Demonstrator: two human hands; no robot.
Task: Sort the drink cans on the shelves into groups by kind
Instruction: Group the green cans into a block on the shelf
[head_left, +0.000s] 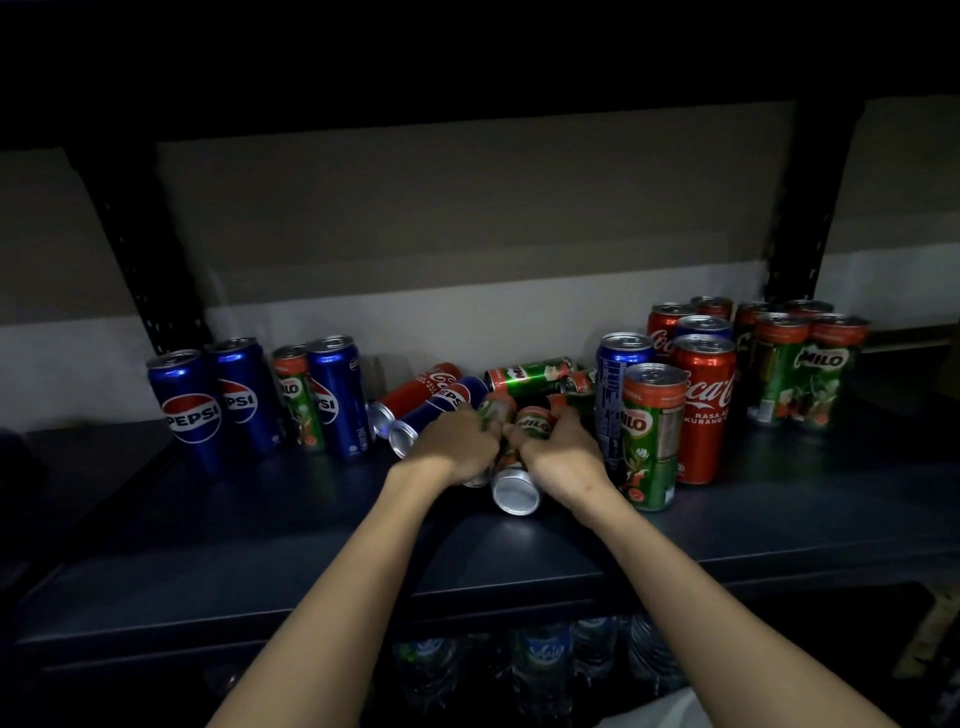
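Observation:
Both hands meet at a heap of fallen cans in the middle of the dark shelf (260, 519). My left hand (457, 441) grips a lying green Milo can (493, 408). My right hand (558, 449) grips another lying Milo can (514, 483), its silver base toward me. Behind them lie a Coca-Cola can (421, 389), a Pepsi can (441, 402) and a third Milo can (530, 373). Upright Pepsi cans (192, 405) with one Milo can (298, 395) stand at the left. At the right stand mixed Milo (649, 436), Coca-Cola (704, 410) and Pepsi cans (618, 374).
A cluster of Milo cans (810, 369) stands at the far right, close to a black upright post (805, 234). Another post (145, 260) rises at the left. Water bottles (545, 660) sit on the shelf below. The upper shelf hangs low overhead.

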